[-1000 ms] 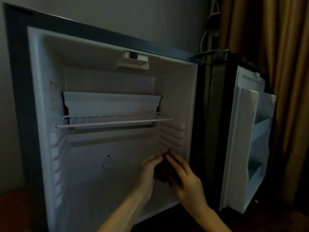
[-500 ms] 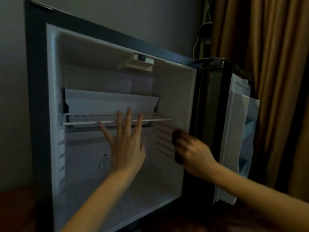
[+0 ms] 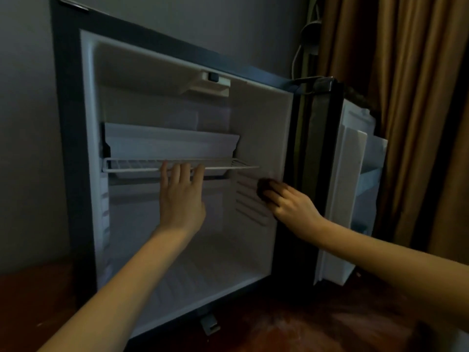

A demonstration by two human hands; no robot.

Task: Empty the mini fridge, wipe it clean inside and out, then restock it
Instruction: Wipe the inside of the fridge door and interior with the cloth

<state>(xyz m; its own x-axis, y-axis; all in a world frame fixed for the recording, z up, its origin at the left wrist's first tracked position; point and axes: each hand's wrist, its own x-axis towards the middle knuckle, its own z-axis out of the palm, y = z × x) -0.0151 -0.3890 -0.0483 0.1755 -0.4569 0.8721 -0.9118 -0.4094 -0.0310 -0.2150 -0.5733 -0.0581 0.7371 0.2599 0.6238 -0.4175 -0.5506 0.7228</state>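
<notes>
Since half a second ago your left hand (image 3: 181, 199) has risen and drawn its spread fingers together. Their tips now touch the front rail of the wire shelf (image 3: 127, 166), and the grip is apart, holding nothing. The mini fridge (image 3: 162, 107) stands on the floor (image 3: 291, 326), white inside with a dark frame, the shelf set across its middle. Below the shelf there is open room down to the ribbed bottom. Your right hand (image 3: 295, 205) has moved a little up the right wall. Its grip stays clamped on the dark cloth (image 3: 264, 191), pressed to the ribs near the front edge. The door (image 3: 351, 189) hangs wide open on the right, just beside the brown curtain (image 3: 418, 97).
</notes>
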